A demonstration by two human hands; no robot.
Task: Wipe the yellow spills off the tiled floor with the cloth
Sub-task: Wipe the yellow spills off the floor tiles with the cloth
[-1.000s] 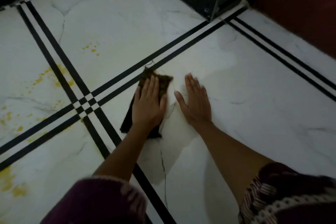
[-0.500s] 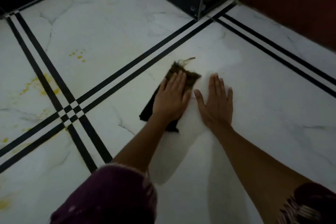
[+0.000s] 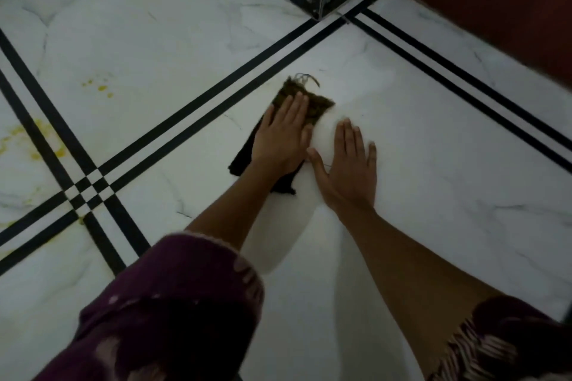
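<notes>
The middle of the dark olive-brown rectangular cloth (image 3: 320,103) was hidden under the left hand (image 3: 283,136), whose straight, close-set fingers pressed it flat on the white marble-patterned tiled floor (image 3: 433,148). Its near end was too dark to resolve. Frayed threads protruded just beyond the fingertips. The right hand (image 3: 349,170) lay flat on bare tile beside the cloth, fingers straight and slightly spread. The yellow spills (image 3: 102,88) lay well left of the fingers, beyond the black double stripes (image 3: 198,108), some cut off at the frame edge.
</notes>
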